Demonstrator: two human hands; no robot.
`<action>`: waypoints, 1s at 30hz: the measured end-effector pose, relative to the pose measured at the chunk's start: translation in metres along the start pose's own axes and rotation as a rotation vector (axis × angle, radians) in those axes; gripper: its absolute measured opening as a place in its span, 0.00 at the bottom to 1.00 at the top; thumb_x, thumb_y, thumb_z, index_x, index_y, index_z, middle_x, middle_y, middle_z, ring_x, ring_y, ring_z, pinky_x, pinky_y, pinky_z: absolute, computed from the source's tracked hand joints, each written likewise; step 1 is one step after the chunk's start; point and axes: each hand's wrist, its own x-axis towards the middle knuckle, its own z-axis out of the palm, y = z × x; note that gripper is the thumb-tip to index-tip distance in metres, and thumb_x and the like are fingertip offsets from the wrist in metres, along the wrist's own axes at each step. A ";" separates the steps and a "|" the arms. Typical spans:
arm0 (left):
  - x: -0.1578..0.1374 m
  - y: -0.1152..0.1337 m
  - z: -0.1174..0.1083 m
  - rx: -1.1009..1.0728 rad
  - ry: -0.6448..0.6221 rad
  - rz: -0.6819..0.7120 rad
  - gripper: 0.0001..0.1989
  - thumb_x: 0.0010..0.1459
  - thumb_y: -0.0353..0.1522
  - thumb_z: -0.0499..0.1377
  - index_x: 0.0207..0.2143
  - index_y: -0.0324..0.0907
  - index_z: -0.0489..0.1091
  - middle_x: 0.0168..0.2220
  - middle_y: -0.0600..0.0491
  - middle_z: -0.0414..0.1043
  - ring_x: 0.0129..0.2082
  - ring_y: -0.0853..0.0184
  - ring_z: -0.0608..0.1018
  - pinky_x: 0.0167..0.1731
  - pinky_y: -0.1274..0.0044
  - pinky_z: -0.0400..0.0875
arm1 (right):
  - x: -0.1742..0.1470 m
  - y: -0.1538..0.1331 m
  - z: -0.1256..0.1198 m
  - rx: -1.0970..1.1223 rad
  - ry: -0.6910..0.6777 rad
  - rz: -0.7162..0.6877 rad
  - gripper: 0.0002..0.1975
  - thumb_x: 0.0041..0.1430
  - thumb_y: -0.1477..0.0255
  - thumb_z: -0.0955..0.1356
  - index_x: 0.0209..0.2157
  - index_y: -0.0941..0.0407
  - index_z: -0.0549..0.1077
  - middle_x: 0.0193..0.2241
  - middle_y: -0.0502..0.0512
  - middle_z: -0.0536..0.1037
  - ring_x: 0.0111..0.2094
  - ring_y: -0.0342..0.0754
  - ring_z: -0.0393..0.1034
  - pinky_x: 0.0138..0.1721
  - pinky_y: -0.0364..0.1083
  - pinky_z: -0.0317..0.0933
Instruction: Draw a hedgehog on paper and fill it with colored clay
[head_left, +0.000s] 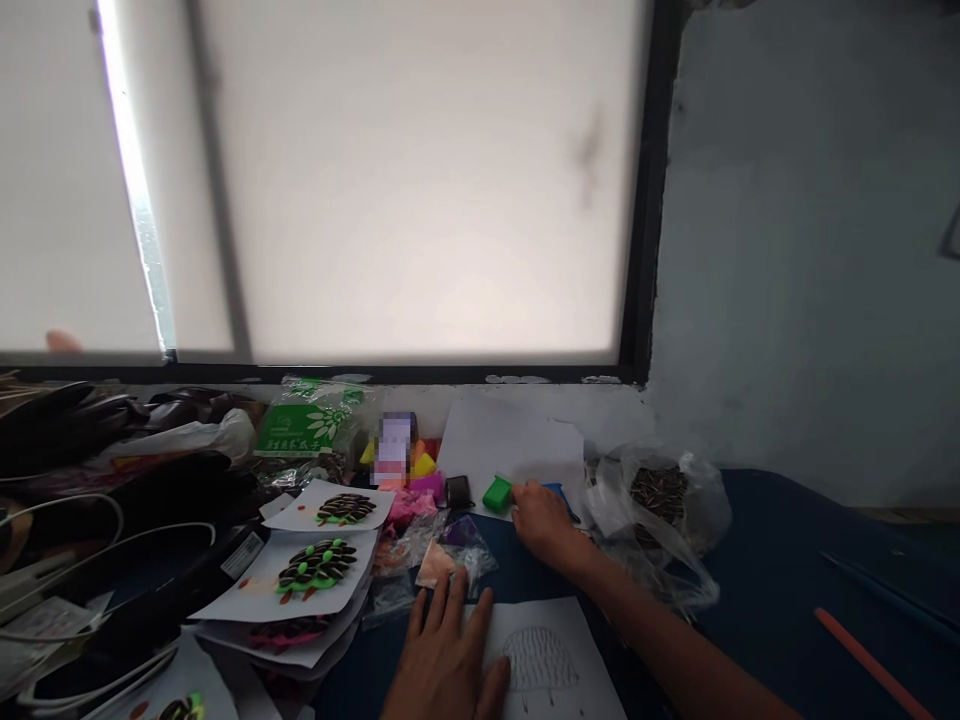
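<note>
Green block (496,493) lies on the white sheet (517,425) ahead of me, near its front edge, right at the fingertips of my right hand (545,522). Those fingers curve down with the back of the hand toward me, and I cannot tell whether they pinch the block or only touch its side. A blue piece (559,492) shows just past my knuckles, partly hidden by them. My left hand (442,650) is spread wide and holds nothing, palm down over the left edge of the drawing paper (592,690), which bears a pencilled rounded body filled with short strokes, on thin legs. Its fingertips reach the near edge of a peach-coloured packet (435,563); whether they press on it is unclear. Just beyond that packet is a purple one (461,532), and left of the green block sits a black block (457,491), with pink pieces (409,508) beside it and yellow ones (422,465) further back. To my left, a stack of white cards (221,590) carries dark striped figures, the second from the back dotted with bright green. Behind the stack stands a green-printed bag (307,420). Right of my right hand, a clear plastic bag (705,510) holds striped seeds (658,495), and farther right an orange stick (870,660) lies on the dark blue tabletop (765,570).
</note>
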 end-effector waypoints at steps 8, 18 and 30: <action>0.001 -0.004 0.002 -0.011 0.007 0.023 0.28 0.65 0.44 0.55 0.63 0.40 0.66 0.66 0.32 0.55 0.65 0.38 0.59 0.59 0.47 0.55 | 0.010 -0.004 0.014 -0.097 0.129 -0.102 0.16 0.68 0.67 0.68 0.55 0.57 0.70 0.53 0.59 0.72 0.49 0.54 0.72 0.48 0.57 0.69; 0.007 -0.012 -0.010 -0.127 -0.181 0.076 0.30 0.68 0.44 0.52 0.67 0.41 0.59 0.68 0.40 0.47 0.67 0.42 0.53 0.62 0.50 0.54 | 0.012 -0.029 0.011 -0.020 0.042 -0.315 0.15 0.68 0.67 0.68 0.53 0.57 0.71 0.52 0.59 0.73 0.47 0.53 0.73 0.47 0.56 0.70; 0.013 0.001 -0.026 -0.116 -0.262 0.028 0.31 0.65 0.38 0.55 0.66 0.32 0.59 0.67 0.32 0.48 0.67 0.39 0.51 0.62 0.48 0.50 | 0.042 -0.079 0.034 0.031 0.048 -0.370 0.15 0.68 0.67 0.68 0.53 0.57 0.70 0.52 0.59 0.73 0.47 0.53 0.73 0.46 0.55 0.70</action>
